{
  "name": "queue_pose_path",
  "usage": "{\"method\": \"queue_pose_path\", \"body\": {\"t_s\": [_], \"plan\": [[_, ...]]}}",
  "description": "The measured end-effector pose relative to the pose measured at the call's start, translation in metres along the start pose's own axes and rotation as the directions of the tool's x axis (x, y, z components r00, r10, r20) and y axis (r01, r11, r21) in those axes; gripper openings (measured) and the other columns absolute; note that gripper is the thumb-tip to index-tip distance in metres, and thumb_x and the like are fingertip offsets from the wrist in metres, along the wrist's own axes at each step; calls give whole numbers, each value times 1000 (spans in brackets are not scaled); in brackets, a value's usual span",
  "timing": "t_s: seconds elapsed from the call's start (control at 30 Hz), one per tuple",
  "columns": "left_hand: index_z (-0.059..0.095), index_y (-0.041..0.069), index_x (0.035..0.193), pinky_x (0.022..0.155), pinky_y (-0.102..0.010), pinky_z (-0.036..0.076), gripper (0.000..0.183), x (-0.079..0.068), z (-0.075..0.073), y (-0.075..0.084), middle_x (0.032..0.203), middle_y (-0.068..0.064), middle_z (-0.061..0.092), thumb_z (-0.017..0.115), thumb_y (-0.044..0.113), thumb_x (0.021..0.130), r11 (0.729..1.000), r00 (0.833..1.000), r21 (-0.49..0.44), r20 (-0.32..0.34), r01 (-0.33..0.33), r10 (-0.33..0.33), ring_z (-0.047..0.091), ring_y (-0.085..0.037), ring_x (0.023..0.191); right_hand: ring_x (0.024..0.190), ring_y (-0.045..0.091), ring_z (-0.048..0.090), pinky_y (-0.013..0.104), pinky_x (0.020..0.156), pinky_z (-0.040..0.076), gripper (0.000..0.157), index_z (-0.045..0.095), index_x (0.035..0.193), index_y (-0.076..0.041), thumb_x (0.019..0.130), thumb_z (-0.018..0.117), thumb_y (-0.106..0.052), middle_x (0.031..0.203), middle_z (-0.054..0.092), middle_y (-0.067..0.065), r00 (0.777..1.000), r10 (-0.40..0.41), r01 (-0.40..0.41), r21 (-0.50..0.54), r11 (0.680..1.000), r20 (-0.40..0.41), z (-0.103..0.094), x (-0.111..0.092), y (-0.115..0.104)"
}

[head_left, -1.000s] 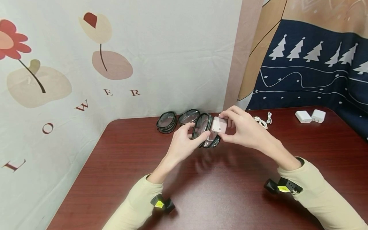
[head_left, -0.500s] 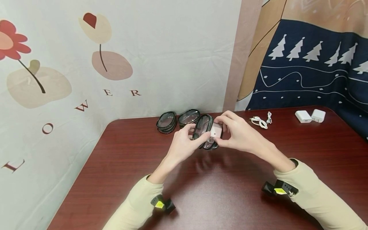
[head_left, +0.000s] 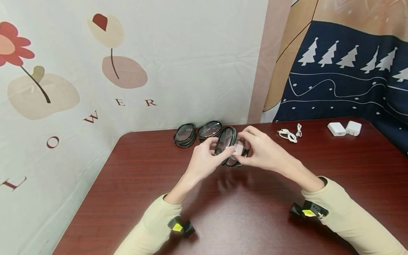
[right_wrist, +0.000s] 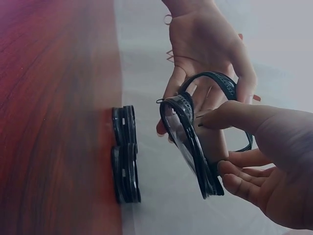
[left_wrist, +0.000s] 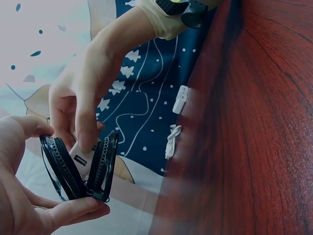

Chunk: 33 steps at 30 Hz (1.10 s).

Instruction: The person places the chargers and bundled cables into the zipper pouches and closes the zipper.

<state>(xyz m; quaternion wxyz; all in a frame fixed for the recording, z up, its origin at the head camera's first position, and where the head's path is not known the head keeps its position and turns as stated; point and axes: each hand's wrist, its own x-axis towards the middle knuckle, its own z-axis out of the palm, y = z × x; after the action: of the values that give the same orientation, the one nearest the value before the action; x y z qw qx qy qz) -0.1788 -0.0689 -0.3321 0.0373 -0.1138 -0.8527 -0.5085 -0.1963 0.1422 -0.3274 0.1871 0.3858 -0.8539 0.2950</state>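
My left hand (head_left: 204, 158) grips a clear oval pouch (head_left: 224, 140) with black zippered edges, its two halves spread apart above the table. Between those halves sits a pale USB charger (head_left: 239, 147), pinched by the fingertips of my right hand (head_left: 266, 148). The left wrist view shows the charger's USB port (left_wrist: 80, 160) facing out from the pouch's opening, with right-hand fingers behind and over it. In the right wrist view, the pouch's clear side (right_wrist: 178, 132) faces the camera and my right fingers reach in past its rim.
Two more clear pouches with black trim, one at the left (head_left: 185, 134) and one beside it (head_left: 209, 129), lie at the table's back edge by the wall cloth. White cables (head_left: 288, 135) lie right of my hands. Two white chargers (head_left: 336, 129) sit farther right on the red-brown table (head_left: 143, 198).
My right hand has moved left and slightly down, bringing the charger from beside the pouch's opening to between its halves. My left hand and the pouch have hardly moved.
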Motion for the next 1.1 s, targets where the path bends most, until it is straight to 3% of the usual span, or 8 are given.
{"method": "queue_pose_path", "body": {"t_s": [0.47,0.83,1.1], "plan": [[65,2,123,78,-36,58,56,1,-1,0,105,-11,74,76,43,86,1000,1000,13,-17,-7,7,73,-20,89,67,12,61,23,62,53,37,68,107,-5,78,87,-18,101,58,5,996,58,-56,-27,998,69,1,-2,-5],[66,3,122,79,-37,58,56,0,-4,2,106,-9,73,76,45,86,999,1000,31,-24,19,-18,73,-19,89,67,2,59,24,66,54,42,69,112,-7,80,88,-27,105,60,2,994,78,-75,-48,996,77,1,-2,-4],[66,3,124,84,-39,56,58,1,-6,0,109,-10,73,76,46,86,998,999,57,-39,29,-27,71,-23,95,73,8,57,30,68,52,52,69,120,-8,79,88,-35,112,60,6,994,92,-87,-78,993,58,-4,-1,-4]]}}
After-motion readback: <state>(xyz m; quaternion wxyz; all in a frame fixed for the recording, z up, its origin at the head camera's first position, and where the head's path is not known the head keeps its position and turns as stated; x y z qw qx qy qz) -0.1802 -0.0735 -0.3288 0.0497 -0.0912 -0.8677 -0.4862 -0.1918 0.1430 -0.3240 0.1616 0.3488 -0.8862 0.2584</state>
